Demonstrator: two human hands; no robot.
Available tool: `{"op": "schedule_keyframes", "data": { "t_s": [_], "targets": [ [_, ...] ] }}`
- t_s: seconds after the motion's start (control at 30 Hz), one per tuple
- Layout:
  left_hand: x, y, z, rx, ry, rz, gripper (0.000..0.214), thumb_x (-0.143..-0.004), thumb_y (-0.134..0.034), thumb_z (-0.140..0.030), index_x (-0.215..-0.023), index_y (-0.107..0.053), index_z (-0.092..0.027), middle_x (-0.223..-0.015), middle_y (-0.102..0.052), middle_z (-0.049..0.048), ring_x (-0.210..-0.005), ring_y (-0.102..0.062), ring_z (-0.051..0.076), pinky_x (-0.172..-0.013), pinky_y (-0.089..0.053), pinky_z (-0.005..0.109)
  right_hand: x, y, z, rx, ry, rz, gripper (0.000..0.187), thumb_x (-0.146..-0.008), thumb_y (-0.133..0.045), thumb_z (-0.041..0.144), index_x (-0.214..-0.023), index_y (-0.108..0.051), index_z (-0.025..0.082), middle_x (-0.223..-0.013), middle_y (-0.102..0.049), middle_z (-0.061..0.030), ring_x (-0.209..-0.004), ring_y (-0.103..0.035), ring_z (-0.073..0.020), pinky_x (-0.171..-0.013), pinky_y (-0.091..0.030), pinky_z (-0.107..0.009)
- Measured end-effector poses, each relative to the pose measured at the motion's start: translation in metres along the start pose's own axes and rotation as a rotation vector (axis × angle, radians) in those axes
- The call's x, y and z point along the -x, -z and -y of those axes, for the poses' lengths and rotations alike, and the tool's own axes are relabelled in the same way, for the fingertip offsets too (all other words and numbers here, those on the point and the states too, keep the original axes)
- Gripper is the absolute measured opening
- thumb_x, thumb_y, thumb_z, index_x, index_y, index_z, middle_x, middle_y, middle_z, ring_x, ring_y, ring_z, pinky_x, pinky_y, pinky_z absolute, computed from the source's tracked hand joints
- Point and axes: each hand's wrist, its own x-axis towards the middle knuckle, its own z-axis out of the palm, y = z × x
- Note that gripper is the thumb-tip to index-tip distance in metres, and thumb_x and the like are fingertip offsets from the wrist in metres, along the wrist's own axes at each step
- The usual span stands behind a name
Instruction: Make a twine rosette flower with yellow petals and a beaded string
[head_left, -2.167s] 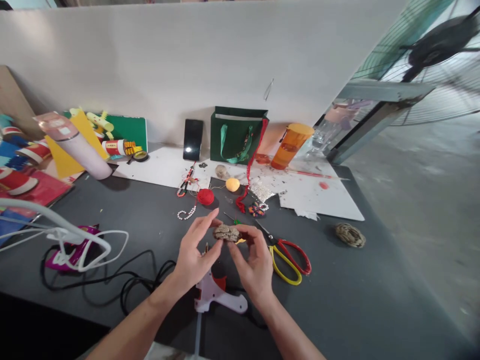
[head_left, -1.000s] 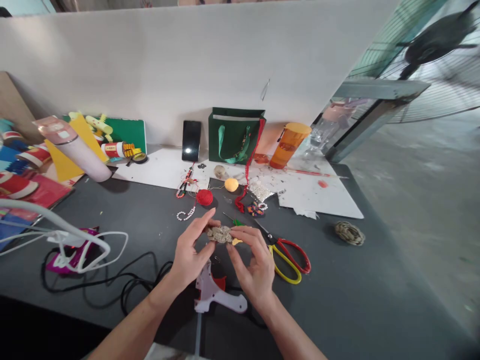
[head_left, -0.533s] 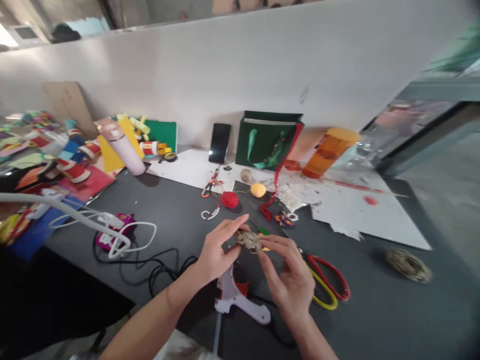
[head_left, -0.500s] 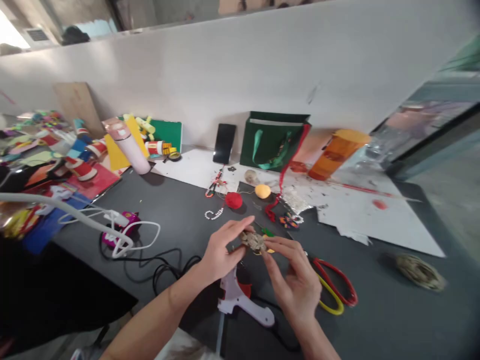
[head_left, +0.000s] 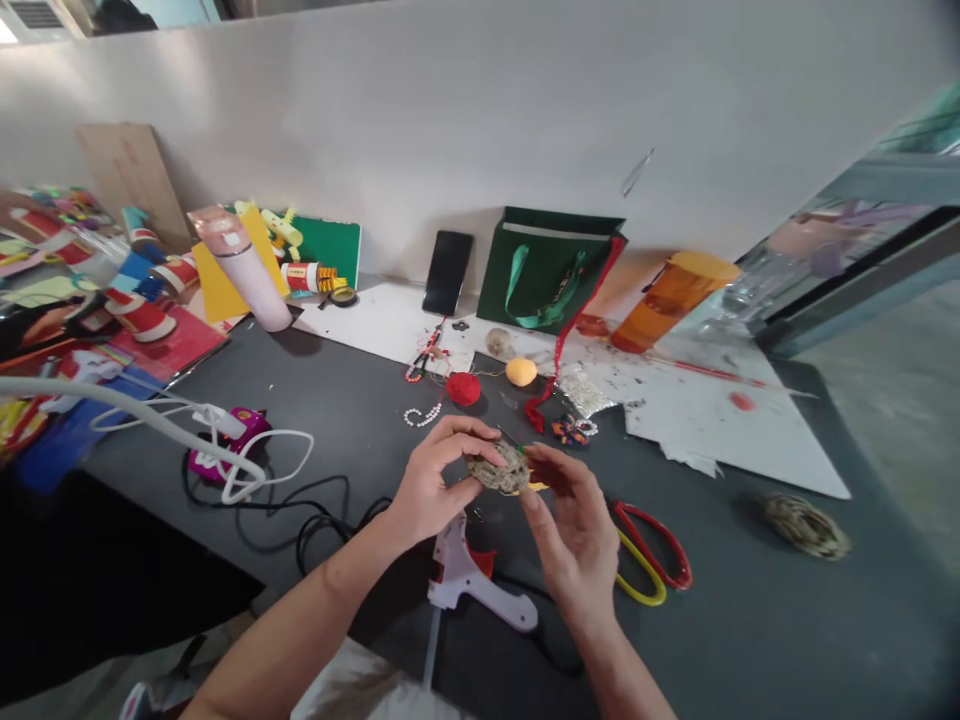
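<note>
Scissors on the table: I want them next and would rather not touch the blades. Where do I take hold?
Take the scissors by the red and yellow handle loops, coming from the right. The loops lie flat and free on the table, while the blade end runs up-left behind the right hand.

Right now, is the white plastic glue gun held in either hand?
No, the glue gun lies on the table; left hand and right hand pinch a twine disc.
</note>
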Motion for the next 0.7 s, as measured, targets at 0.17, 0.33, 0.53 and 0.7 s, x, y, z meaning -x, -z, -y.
{"op": "schedule_keyframes", "data": {
  "t_s": [0.17,0.33,0.53,0.7],
  "targets": [
    [0.0011,0.0003,0.0008,-0.03,-0.08,0.014,0.034,-0.075,-0.06,0.001,-0.097,-0.069,-0.022,-0.109,-0.063,0.0081,-0.105,-0.063,0.021,-0.093,-0.051,0.038,-0.0013,-0.0035,-0.0019,-0.295,-0.2,0.15,0.043,-0.083,-0.071,0.037,-0.122,-0.059,0.024,-0.114,-0.07,-0.0092,-0.102,-0.068,-0.0237,-0.085,-0.058,-0.036],
    [0.0028,0.0013,0.0026,-0.034,-0.097,0.033,0.058,-0.075,-0.061,0.001,-0.127,-0.06,-0.027,-0.123,-0.062,0.0097,-0.116,-0.057,0.025,-0.101,-0.047,0.041,-0.0012,-0.0048,0.0011,-0.332,-0.201,0.131,0.04,-0.079,-0.075,0.034,-0.116,-0.063,0.024,-0.113,-0.071,-0.0093,-0.1,-0.07,-0.0246,-0.085,-0.058,-0.038],
    [0.0019,0.0019,0.0014,0.295,0.313,0.028,0.044,-0.088,-0.052,-0.016,-0.131,-0.059,-0.025,-0.116,-0.066,0.008,-0.104,-0.064,0.02,-0.091,-0.052,0.035,-0.0007,-0.0046,0.0035,-0.237,-0.106,0.055,0.039,-0.081,-0.072,0.031,-0.117,-0.061,0.025,-0.112,-0.067,-0.0093,-0.102,-0.067,-0.0245,-0.088,-0.057,-0.04],
    [-0.0018,0.0027,-0.0041,0.611,0.573,0.018,0.044,-0.084,-0.066,-0.035,-0.125,-0.064,-0.021,-0.111,-0.07,0.0085,-0.094,-0.067,0.021,-0.078,-0.055,0.03,-0.0011,-0.0048,-0.0007,-0.1,-0.039,0.066,0.037,-0.083,-0.069,0.026,-0.118,-0.059,0.025,-0.114,-0.062,-0.0098,-0.101,-0.063,-0.0237,-0.085,-0.055,-0.039]
  ]
}}
